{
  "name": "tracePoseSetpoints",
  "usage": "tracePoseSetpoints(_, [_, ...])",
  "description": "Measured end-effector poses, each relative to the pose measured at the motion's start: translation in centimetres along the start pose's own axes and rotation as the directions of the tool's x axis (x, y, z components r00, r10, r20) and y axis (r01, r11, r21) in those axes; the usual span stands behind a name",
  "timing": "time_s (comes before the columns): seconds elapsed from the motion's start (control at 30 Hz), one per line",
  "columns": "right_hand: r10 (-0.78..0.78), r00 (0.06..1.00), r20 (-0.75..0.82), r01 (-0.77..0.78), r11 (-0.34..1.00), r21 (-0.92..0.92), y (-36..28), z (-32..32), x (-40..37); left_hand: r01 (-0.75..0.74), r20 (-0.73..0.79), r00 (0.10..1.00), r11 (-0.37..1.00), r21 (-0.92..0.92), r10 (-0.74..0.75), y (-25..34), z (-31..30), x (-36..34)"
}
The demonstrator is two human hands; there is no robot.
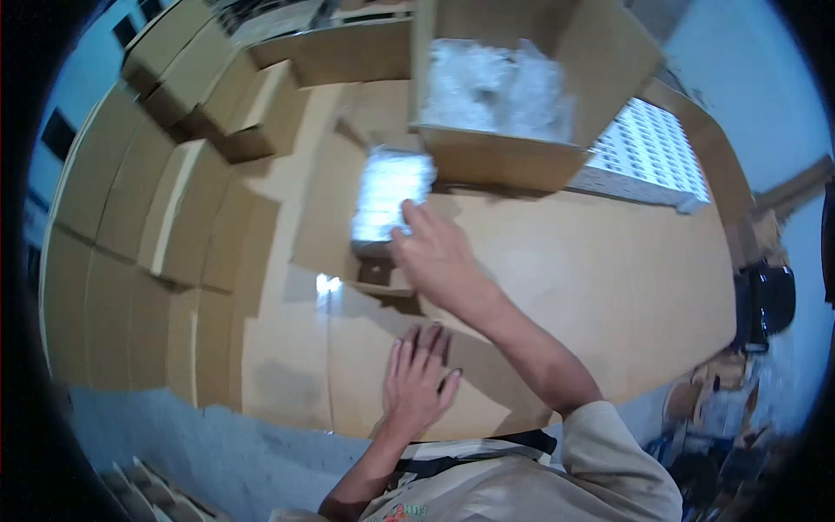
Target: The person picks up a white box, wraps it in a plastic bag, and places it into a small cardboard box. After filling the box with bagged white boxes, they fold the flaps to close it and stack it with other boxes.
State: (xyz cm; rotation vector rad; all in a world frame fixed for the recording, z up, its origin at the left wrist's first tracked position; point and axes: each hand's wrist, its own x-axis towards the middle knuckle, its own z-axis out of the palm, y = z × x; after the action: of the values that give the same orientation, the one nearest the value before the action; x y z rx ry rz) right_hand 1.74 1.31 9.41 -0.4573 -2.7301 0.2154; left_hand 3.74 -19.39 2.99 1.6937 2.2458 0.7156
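A shiny, plastic-wrapped pack lies at an open cardboard box with its flaps spread, near the middle of the table. Over the pack's lower right side is my right hand, its fingers bent and the fingertips pressed on the wrapping; the fingers' undersides are hidden. Closer to my body, my left hand rests flat with its fingers apart and nothing in it, just below the box's near edge.
Stacked brown cartons line the table's left side. At the back stands a large open carton with clear plastic wrapping inside. To its right lies a white tray-like block with rows of small marks. The tabletop is light brown.
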Motion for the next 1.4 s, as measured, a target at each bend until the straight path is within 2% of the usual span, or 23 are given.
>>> tracePoseSetpoints(0.07, [-0.009,0.998,-0.061,0.009,1.0,0.003,0.8,1.3,-0.8,-0.011,-0.004,1.0,1.0,-0.02,0.01,0.5,-0.1,0.2])
tracePoseSetpoints(0.13, [0.028,0.998,-0.057,-0.013,0.968,0.25,0.9,-1.5,-1.4,-0.024,-0.003,1.0,1.0,0.018,0.024,0.8,0.3,0.2])
tracePoseSetpoints(0.17, [0.059,0.994,-0.093,-0.029,0.955,0.296,1.4,-1.9,-2.1,-0.018,-0.005,1.0,0.999,0.044,0.019,0.9,0.4,0.3])
tracePoseSetpoints(0.23, [0.103,0.973,-0.206,-0.037,0.953,0.301,3.2,-2.5,-3.6,-0.041,0.003,0.999,0.998,0.046,0.041,1.0,0.8,1.3])
tracePoseSetpoints(0.33, [0.23,0.947,-0.226,-0.138,0.923,0.36,7.4,-3.0,-6.5,-0.078,0.026,0.997,0.996,0.032,0.077,1.5,1.5,3.5])
tracePoseSetpoints(0.43, [0.381,0.907,-0.181,-0.285,0.869,0.404,12.8,-4.4,-10.4,-0.15,-0.005,0.989,0.989,-0.011,0.15,1.7,2.6,6.8])
tracePoseSetpoints(0.5, [0.469,0.849,-0.242,-0.404,0.873,0.275,16.7,-5.6,-13.3,-0.166,-0.03,0.986,0.986,0.015,0.167,1.8,3.5,9.6])
tracePoseSetpoints(0.6, [0.561,0.773,-0.296,-0.526,0.828,0.196,21.9,-8.7,-17.4,-0.169,-0.043,0.984,0.985,0.042,0.171,2.2,4.6,13.9])
tracePoseSetpoints(0.8, [0.678,0.612,-0.408,-0.693,0.708,0.136,31.4,-12.8,-24.4,-0.223,-0.079,0.97,0.972,0.077,0.229,2.6,7.0,20.6])
tracePoseSetpoints(0.93, [0.707,0.506,-0.494,-0.78,0.619,0.087,38.2,-13.8,-28.2,-0.208,-0.058,0.975,0.975,0.081,0.213,3.1,7.6,21.8])
tracePoseSetpoints(1.17, [0.756,0.281,-0.592,-0.894,0.43,0.125,48.3,-16.6,-32.0,-0.24,-0.012,0.97,0.966,0.098,0.242,3.3,7.9,22.1])
tracePoseSetpoints(1.23, [0.778,0.232,-0.584,-0.914,0.38,0.143,50.4,-16.9,-32.4,-0.24,-0.003,0.97,0.965,0.105,0.242,3.8,7.7,22.1])
tracePoseSetpoints(1.3, [0.818,0.178,-0.547,-0.938,0.31,0.158,52.1,-17.1,-32.8,-0.31,0.016,0.95,0.934,0.178,0.312,4.8,6.9,22.4])
tracePoseSetpoints(1.4, [0.823,0.212,-0.528,-0.938,0.322,0.125,53.2,-16.9,-33.5,-0.355,0.031,0.934,0.911,0.21,0.356,5.8,6.3,22.5])
